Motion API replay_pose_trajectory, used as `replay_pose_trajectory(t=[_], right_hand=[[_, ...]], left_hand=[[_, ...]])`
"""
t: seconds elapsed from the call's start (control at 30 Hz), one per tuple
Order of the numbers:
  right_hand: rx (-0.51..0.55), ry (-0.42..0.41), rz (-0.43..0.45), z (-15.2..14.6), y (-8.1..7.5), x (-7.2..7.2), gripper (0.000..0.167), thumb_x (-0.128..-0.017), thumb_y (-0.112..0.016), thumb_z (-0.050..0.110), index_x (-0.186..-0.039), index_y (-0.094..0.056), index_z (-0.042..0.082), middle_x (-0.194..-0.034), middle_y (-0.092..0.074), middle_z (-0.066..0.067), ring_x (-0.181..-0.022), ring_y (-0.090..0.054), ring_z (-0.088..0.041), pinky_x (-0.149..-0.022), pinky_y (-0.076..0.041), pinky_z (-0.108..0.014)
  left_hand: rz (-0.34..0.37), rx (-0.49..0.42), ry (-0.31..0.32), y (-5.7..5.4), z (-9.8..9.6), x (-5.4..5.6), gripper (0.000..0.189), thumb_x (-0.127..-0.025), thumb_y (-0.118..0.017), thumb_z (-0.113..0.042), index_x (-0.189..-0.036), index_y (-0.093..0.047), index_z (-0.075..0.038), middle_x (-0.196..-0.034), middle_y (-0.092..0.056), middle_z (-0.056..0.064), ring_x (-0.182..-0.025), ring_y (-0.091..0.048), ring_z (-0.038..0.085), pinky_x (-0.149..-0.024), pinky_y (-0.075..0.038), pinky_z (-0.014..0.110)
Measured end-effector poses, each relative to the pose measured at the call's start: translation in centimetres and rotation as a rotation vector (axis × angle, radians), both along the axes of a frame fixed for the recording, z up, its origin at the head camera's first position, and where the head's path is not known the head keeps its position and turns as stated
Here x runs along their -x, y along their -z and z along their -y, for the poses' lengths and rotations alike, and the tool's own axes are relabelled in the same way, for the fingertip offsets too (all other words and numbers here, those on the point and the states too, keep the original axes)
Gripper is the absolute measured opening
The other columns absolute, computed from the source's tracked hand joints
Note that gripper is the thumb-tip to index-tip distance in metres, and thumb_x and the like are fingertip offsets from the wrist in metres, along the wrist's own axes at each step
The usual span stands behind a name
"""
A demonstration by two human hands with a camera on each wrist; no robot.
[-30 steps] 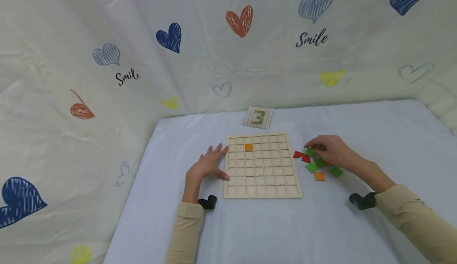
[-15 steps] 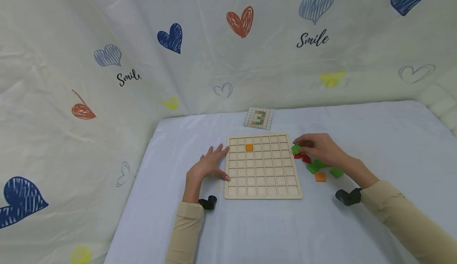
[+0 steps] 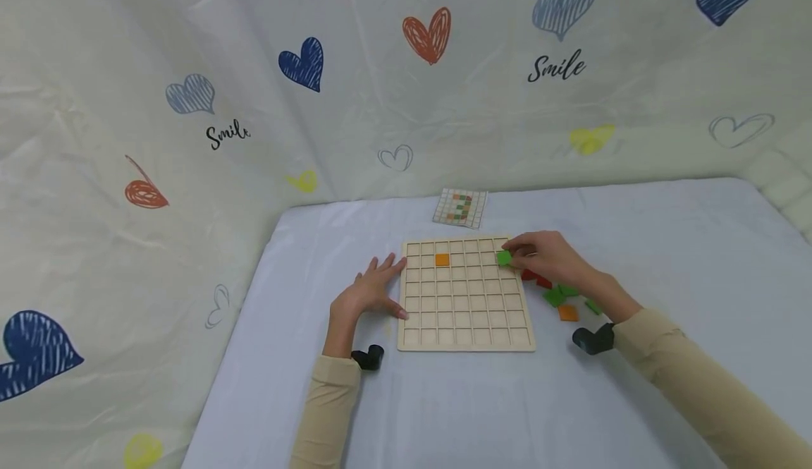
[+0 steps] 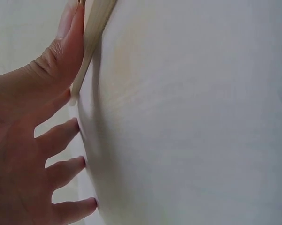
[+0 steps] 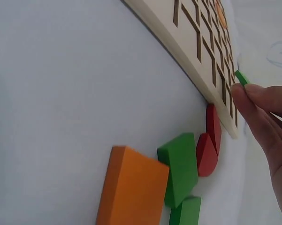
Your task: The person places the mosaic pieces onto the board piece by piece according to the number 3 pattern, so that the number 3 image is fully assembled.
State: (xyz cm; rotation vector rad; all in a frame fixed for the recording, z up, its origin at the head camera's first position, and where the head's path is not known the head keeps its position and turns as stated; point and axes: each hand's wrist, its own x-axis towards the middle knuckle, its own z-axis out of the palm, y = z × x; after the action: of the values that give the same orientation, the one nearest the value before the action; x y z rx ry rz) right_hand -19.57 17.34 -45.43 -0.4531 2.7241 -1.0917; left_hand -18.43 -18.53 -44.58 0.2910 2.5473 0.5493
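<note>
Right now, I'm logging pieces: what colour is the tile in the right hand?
Green; the tile shows best in the head view.

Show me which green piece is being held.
The green tile pinched by the right hand; the other green tiles lie on the white cloth beside the wooden board.

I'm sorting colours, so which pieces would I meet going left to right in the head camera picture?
Orange tile on the board, pinched green tile, two red pieces, loose orange tile, rightmost green tile. The other green tiles overlap, so I left them out.
</note>
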Motion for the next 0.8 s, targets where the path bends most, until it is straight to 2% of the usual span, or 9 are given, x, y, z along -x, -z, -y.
replay_pose_trajectory(t=[0.37, 0.57, 0.8], right_hand=[[0.020, -0.056, -0.051, 2.2, 0.5, 1.6, 0.030, -0.090, -0.078, 0.009, -0.118, -0.075, -0.002, -0.103, -0.078, -0.013, -0.092, -0.073, -0.025, -0.086, -0.059, -0.045], [0.023, -0.060, -0.033, 3.6, 0.7, 2.4, 0.033, -0.089, -0.080, 0.013, -0.119, -0.075, 0.000, -0.101, -0.078, -0.010, -0.091, -0.072, -0.023, -0.084, -0.058, -0.042], [0.035, -0.093, -0.034, 5.0, 0.8, 2.7, 0.032, -0.089, -0.079, 0.011, -0.117, -0.075, -0.004, -0.104, -0.077, -0.016, -0.092, -0.073, -0.027, -0.084, -0.059, -0.044]], left_hand=[[0.010, 0.015, -0.008, -0.1, -0.1, 0.0, 0.115, -0.074, -0.093, -0.029, -0.166, -0.024, -0.024, -0.174, -0.008, 0.004, -0.161, 0.002, 0.036, -0.127, -0.008, 0.064], [0.013, 0.003, -0.010, 0.0, 0.0, 0.0, 0.116, -0.074, -0.094, -0.030, -0.166, -0.023, -0.024, -0.174, -0.008, 0.004, -0.161, 0.002, 0.036, -0.127, -0.007, 0.064], [0.007, 0.011, -0.004, 0.1, -0.1, 0.0, 0.116, -0.074, -0.094, -0.031, -0.166, -0.023, -0.024, -0.174, -0.008, 0.004, -0.160, 0.002, 0.037, -0.126, -0.008, 0.065]])
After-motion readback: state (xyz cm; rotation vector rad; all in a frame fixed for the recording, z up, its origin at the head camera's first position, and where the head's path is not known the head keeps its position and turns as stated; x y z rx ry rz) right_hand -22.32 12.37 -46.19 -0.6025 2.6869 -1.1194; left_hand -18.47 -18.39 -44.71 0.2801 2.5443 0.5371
